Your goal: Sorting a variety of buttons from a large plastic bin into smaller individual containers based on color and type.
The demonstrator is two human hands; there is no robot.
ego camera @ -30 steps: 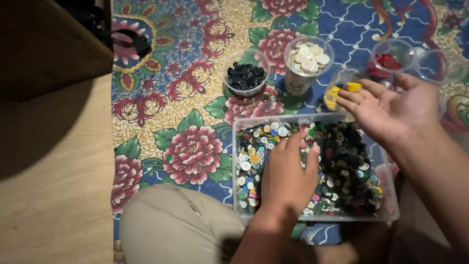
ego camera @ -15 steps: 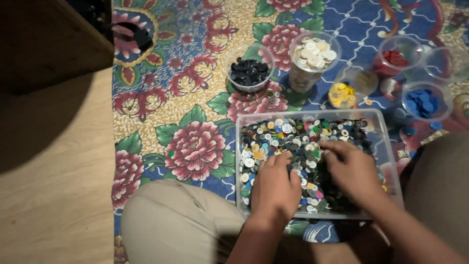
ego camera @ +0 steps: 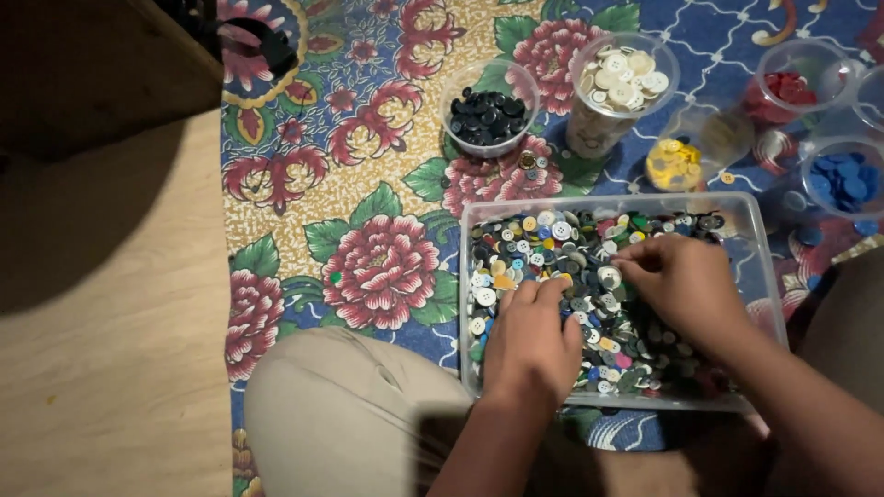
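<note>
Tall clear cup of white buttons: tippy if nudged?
Probably. The cup of white buttons looks taller than wide and its load heaps at the rim, so it is likely top-heavy. The soft floral cloth beneath may worsen that.

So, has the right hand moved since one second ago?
Yes. The right hand was over the cup of yellow buttons beyond the clear bin; now it has come back toward the person and rests on the mixed buttons inside that bin.

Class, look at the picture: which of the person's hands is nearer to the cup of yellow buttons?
Right. The right hand lies in the clear tray just below the cup of yellow buttons; the left hand rests lower and further left in the tray.
</note>
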